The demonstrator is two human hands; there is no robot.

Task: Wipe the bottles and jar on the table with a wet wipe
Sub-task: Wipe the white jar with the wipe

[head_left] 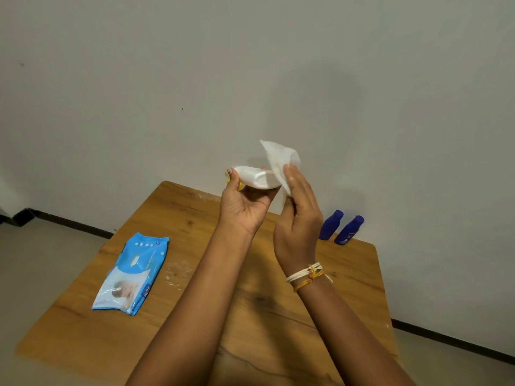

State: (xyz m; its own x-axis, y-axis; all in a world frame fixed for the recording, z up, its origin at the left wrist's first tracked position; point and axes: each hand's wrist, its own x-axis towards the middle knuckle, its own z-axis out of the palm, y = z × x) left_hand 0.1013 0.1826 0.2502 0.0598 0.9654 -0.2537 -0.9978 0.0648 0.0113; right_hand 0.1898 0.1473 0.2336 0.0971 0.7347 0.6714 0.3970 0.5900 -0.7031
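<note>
Both forearms are raised above the table. The left hand is turned palm-up, fingers curled in a grip. The right hand is held upright beside it, fingers pinching.

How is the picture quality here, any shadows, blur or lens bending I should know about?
Head view: soft, even light; a faint, broad shadow of the hands falls on the pale wall; wide-angle bending tilts the two dark blue plastic bottles and curves the wooden table edges; the white wet wipe looks slightly soft; no harsh glare.
</note>
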